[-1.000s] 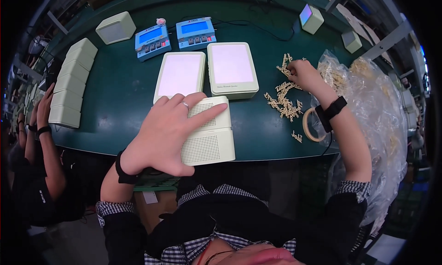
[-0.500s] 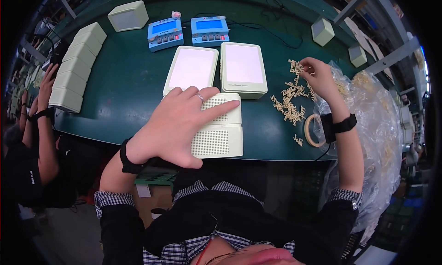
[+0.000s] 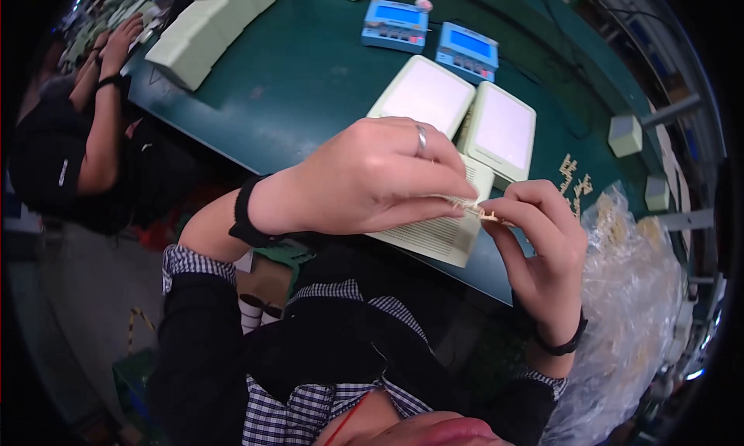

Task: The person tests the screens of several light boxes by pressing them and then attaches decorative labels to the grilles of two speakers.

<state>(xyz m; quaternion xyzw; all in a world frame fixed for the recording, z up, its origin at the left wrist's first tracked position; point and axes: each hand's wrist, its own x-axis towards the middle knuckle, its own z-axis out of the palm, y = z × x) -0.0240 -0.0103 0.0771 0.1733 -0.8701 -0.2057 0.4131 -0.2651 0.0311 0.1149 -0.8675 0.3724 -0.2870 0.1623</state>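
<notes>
Above the table's near edge my hands meet, both closed in a pinch. My left hand (image 3: 387, 175), wearing a ring, grips one end of a small tan script-shaped lettering piece (image 3: 487, 216). The other end is between the thumb and fingers of my right hand (image 3: 546, 248). Fingertips hide part of the piece. Just below them lies a pale cream box with a perforated grille (image 3: 434, 241), partly covered by my left hand. Behind it lie two cream boxes with white panels, a left one (image 3: 426, 97) and a right one (image 3: 504, 124).
More tan lettering pieces (image 3: 573, 184) lie loose right of the boxes, near a clear plastic bag (image 3: 632, 322). Two blue screened devices (image 3: 395, 26) (image 3: 467, 51) stand behind. A row of cream boxes (image 3: 205, 39) runs along the left, where a co-worker's hand (image 3: 122, 39) is visible.
My right hand has come from the loose lettering pieces to the middle with one piece. My left hand has lifted off the grille box and pinches that piece. The view has turned.
</notes>
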